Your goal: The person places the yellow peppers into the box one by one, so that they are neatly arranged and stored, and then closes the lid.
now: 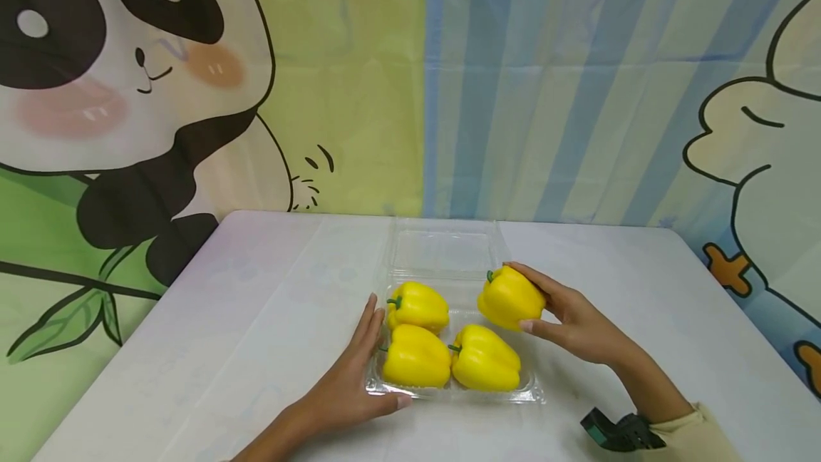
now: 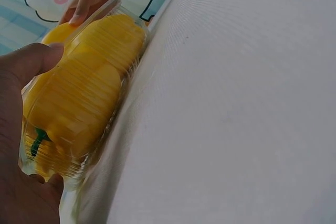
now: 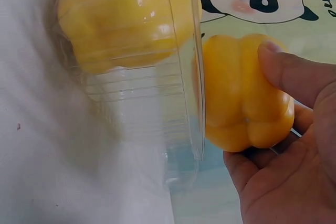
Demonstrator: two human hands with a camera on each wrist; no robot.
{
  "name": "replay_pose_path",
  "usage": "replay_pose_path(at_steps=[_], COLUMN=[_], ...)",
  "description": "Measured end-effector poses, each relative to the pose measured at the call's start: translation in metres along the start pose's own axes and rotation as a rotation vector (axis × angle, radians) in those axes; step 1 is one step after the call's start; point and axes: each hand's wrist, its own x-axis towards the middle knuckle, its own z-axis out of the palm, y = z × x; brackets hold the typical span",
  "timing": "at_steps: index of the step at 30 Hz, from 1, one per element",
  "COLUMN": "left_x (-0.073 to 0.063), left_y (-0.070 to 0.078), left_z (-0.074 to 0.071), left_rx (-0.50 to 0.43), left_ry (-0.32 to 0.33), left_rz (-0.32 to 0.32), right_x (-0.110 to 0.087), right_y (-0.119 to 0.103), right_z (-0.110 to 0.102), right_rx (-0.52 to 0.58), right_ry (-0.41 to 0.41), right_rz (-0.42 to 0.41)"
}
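Observation:
My right hand [image 1: 580, 323] holds a yellow bell pepper [image 1: 509, 298] between thumb and fingers, over the back right part of a clear plastic clamshell box [image 1: 532, 392]. In the right wrist view this pepper [image 3: 236, 93] shows its lobed bottom, just above the box rim [image 3: 199, 77]. Three more yellow peppers lie in the box: one at back left [image 1: 418, 307], one at front left [image 1: 417, 356] and one at front right [image 1: 485, 358]. My left hand [image 1: 349, 376] rests at the box's front left corner, its fingers straight along the left side and its thumb by the front edge.
The box's clear lid [image 1: 445, 252] lies folded open toward the back of the white table [image 1: 256, 319]. Behind the table hangs a cloth backdrop [image 1: 359, 77] with a printed panda and stripes. A dark strap device [image 1: 622, 430] sits at the right wrist.

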Motion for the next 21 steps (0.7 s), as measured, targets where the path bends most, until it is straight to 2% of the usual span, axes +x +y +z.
replay_pose_path(at_steps=[7,21], left_x=[-0.001,0.000], left_y=[0.000,0.000], left_z=[-0.001,-0.001], left_rx=[0.018,0.018], left_ry=[-0.002,0.000], left_rz=[0.006,0.009], right_x=[0.010,0.023], right_y=[0.006,0.012], right_z=[0.002,0.004], right_rx=[0.033,-0.020], right_ry=[-0.043,-0.144], right_rz=[0.018,0.024])
